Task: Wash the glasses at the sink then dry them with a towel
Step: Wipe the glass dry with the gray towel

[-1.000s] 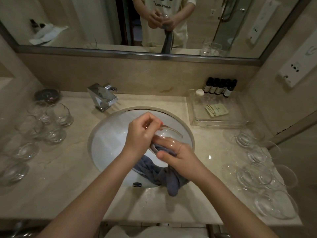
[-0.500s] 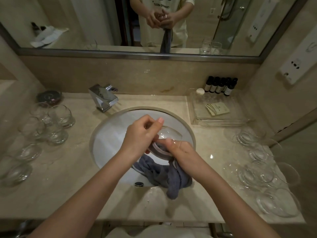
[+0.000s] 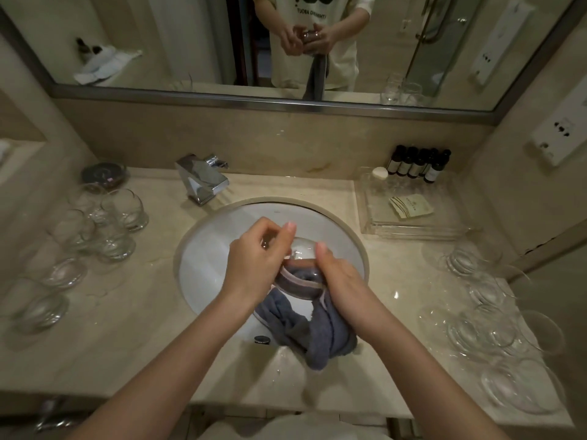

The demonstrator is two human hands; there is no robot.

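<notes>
Over the sink (image 3: 203, 249), held a glass (image 3: 298, 265) tilted, towel (image 3: 314, 331) stuffed inside: left hand (image 3: 257, 262) curled on the rim, right hand (image 3: 340, 281) gripping glass and towel. Held packets (image 3: 411, 207) in the tray (image 3: 413, 230).

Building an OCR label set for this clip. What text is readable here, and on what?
"TUOBA D'KNIGHT!" or close to it, last letters uncertain: printed on the person's pale shirt seen in the mirror.
Labels on the dark bottles at the back of the counter: too small to read.
Print on the paper sachet in the clear tray: blurred.
Marks on the wall panel: symbols, no legible words.
</notes>
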